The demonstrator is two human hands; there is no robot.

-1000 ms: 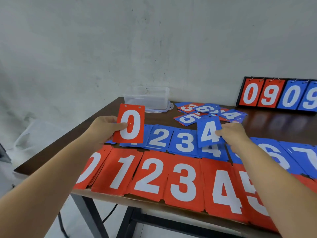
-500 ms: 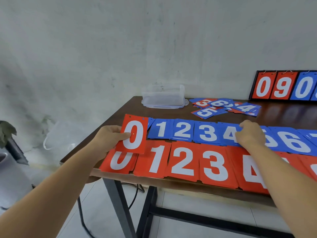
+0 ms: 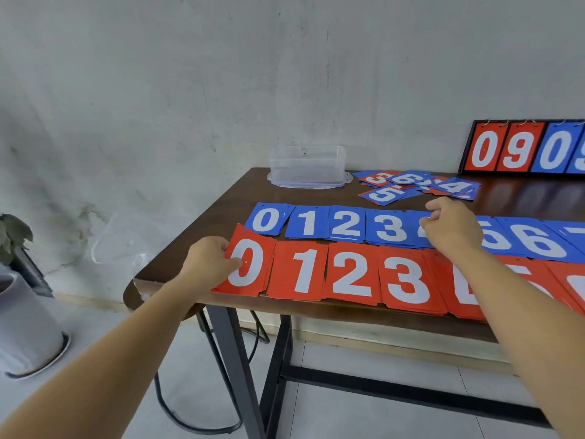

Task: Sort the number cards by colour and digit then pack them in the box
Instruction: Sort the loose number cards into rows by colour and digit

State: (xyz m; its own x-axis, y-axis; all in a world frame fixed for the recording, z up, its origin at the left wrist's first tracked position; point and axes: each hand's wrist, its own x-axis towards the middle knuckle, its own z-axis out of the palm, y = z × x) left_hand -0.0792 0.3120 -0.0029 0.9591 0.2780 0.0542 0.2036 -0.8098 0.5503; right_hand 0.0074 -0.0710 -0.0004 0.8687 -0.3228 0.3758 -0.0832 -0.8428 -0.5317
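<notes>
Two rows of sorted number cards lie on the dark wooden table [image 3: 228, 198]: red piles in front, blue piles behind. My left hand [image 3: 210, 259] holds the red 0 card [image 3: 253, 264] by its left edge, thumb on its face, down on the red 0 pile at the row's left end. My right hand [image 3: 449, 226] rests with curled fingers over the blue 4 pile [image 3: 414, 229], hiding most of its digit; whether it pinches a card is unclear. A loose heap of unsorted cards [image 3: 418, 185] lies behind. The clear plastic box [image 3: 307, 166] stands at the back left.
A scoreboard stand [image 3: 522, 147] showing 0 9 0 leans at the wall, back right. The table's left edge and front corner are close to my left hand. A grey bin [image 3: 25, 324] and a plant stand on the floor at left.
My left hand lowered the red 0 card from the air onto the red 0 pile. My right hand put the blue 4 card down on the blue 4 pile and stays there.
</notes>
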